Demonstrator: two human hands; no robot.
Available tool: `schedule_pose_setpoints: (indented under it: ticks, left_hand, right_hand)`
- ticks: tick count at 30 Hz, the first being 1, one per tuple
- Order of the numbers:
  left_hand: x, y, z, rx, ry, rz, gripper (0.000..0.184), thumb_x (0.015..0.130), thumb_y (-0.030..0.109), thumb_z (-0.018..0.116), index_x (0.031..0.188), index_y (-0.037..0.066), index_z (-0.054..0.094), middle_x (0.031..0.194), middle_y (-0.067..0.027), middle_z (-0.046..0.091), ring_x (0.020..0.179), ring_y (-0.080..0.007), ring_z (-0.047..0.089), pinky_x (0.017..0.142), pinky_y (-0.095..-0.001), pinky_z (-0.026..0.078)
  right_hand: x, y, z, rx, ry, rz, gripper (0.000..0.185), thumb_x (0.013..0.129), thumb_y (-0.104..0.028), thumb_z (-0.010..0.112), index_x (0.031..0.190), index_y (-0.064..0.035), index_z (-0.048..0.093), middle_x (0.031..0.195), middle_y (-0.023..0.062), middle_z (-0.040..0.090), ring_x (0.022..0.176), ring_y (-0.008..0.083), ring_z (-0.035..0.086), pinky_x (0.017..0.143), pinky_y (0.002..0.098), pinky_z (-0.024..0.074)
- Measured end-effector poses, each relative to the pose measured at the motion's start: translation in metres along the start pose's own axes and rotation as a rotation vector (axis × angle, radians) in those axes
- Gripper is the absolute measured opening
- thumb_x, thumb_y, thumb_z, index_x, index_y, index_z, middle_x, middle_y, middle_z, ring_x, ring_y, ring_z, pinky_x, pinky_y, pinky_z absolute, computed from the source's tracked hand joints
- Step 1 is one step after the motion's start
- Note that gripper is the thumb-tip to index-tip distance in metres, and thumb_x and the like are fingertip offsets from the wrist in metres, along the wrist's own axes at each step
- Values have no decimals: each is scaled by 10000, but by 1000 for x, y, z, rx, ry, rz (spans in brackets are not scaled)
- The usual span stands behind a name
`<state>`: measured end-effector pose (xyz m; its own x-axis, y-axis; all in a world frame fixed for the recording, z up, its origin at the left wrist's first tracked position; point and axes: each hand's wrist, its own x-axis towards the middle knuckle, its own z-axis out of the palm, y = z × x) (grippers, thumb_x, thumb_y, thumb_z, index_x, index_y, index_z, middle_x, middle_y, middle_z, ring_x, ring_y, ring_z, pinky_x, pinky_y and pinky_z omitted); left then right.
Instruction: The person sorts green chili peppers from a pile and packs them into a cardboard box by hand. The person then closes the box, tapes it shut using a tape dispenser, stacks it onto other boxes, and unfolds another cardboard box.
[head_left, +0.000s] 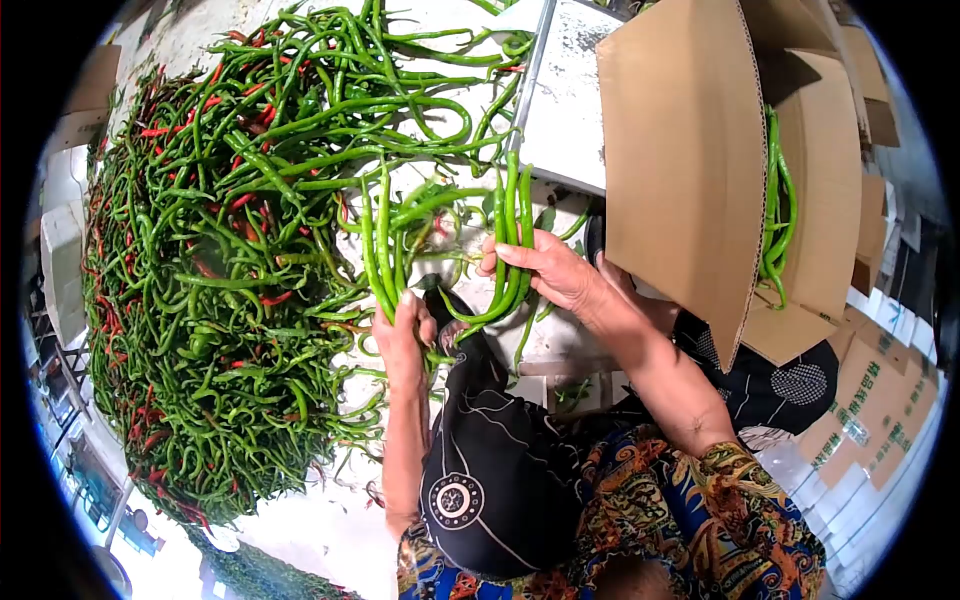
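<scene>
My left hand (pixel 402 330) is closed around the lower ends of a few long green chili peppers (pixel 383 245), which point upward from my fingers. To its right, my right hand (pixel 548 268) grips another bunch of long green chili peppers (pixel 512 215) between thumb and fingers. Their lower ends curve down and leftward, toward my left hand. Just left of my hands spreads a large heap of green chili peppers (pixel 220 330) with red ones mixed in. Longer loose peppers lie above my hands on the pale surface.
An open cardboard box (pixel 675 170) stands at the right, with green peppers inside. Beside it is a white lid or panel (pixel 565 95) with dark specks. Printed cardboard (pixel 870 400) lies at the far right. My knee in black patterned cloth (pixel 500 490) is below my hands.
</scene>
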<state>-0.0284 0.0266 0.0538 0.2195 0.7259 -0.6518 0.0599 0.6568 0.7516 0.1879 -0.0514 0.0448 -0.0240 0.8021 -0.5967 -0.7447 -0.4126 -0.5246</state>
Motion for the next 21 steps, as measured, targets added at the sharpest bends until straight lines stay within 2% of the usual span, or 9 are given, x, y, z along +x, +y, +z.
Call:
schedule_pose_setpoints:
  ticks: [2, 5, 6, 9, 13, 16, 19, 20, 21]
  left_hand:
    - [-16, 5, -2, -52, -137, -8, 233, 940, 227, 553, 823, 29, 514, 641, -43, 508, 481, -122, 430, 483, -259, 347]
    - [-25, 14, 3, -122, -287, 6, 401, 921, 261, 568, 1151, -61, 505, 730, -73, 557, 615, -136, 485, 580, -273, 386]
    - [-22, 7, 7, -210, -268, 54, 502, 917, 248, 572, 1276, -72, 429, 790, -87, 572, 635, -145, 501, 602, -274, 410]
    - [-13, 0, -1, -318, -333, -77, 564, 899, 198, 597, 1367, -39, 389, 879, -105, 615, 696, -149, 544, 654, -277, 454]
    - [-17, 5, 13, -261, -413, -93, 559, 892, 153, 605, 1372, -45, 396, 897, -85, 608, 714, -127, 519, 666, -256, 439]
    - [-16, 3, 14, -40, -402, -131, 265, 895, 108, 596, 1122, -25, 567, 866, -56, 628, 699, -102, 539, 650, -241, 451]
    - [-14, 3, 9, 59, -366, -147, 165, 889, 104, 600, 1017, 1, 584, 833, -49, 630, 638, -99, 531, 612, -246, 453]
    - [-12, 4, 6, 74, -344, -147, 163, 890, 106, 599, 1013, 1, 585, 831, -50, 629, 625, -99, 529, 601, -249, 452]
    - [-11, 4, 2, 89, -324, -146, 161, 890, 108, 598, 1010, 1, 585, 828, -51, 628, 613, -99, 527, 590, -251, 451]
  right_hand:
    - [1, 1, -2, 9, -7, 7, 301, 907, -227, 669, 1116, -21, 603, 964, 72, 652, 917, 183, 642, 853, 334, 518]
    - [1, 2, 3, -51, -19, -56, 304, 901, -219, 678, 1119, -21, 601, 956, 61, 645, 920, 177, 640, 850, 325, 518]
    - [1, 2, 5, -8, 8, -22, 311, 903, -213, 676, 1131, -17, 595, 952, 58, 639, 913, 166, 636, 848, 315, 515]
    - [0, -3, 9, -42, 25, -44, 405, 890, -246, 696, 1199, -15, 573, 982, 63, 627, 885, 137, 602, 825, 292, 499]
    - [5, -9, 18, 97, 50, -3, 480, 878, -304, 707, 1246, -29, 570, 1028, 17, 610, 891, 102, 564, 821, 257, 472]
    - [12, -15, 21, 129, 25, -91, 457, 834, -252, 750, 1218, -46, 612, 1044, -8, 635, 862, 90, 555, 798, 250, 469]
    - [13, -15, 3, 210, -33, -54, 440, 810, -134, 740, 1211, -14, 603, 1097, 50, 644, 877, 132, 571, 823, 271, 485]
    - [12, -15, 1, 242, -8, -118, 312, 828, -127, 727, 1114, -27, 655, 1093, 62, 663, 828, 113, 566, 789, 254, 484]
    - [10, -19, -1, 277, 24, -123, 300, 831, -129, 723, 1101, -21, 650, 1097, 78, 658, 859, 135, 579, 812, 271, 488]
